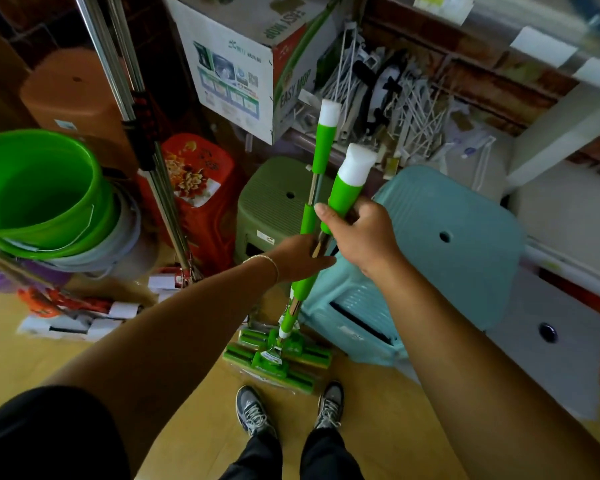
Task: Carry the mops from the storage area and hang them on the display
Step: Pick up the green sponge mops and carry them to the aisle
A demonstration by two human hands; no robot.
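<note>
Between the stools, two green-and-white mop handles (317, 188) stand upright, heads (278, 358) on the floor by my shoes. My right hand (361, 233) clamps both shafts; my left hand (298, 256) curls round them lower down. Lift straight up, keep them bundled. Blue plastic stool (447, 244) crowds right, cardboard box (243, 74) ahead; open floor lies behind me.

A yellowish floor (32, 358) is carrying everything here. Green mop heads (278, 358) are resting on it near the middle, just beyond the person's two grey shoes (253, 410). To the right, a pale blue stool (430, 244) is standing beside them, with an olive green stool (274, 199) and a red printed stool (198, 181) sitting farther back. At far left, stacked green buckets (39, 195) are sitting above white-wrapped mop heads (84, 320) lying on the floor.
</note>
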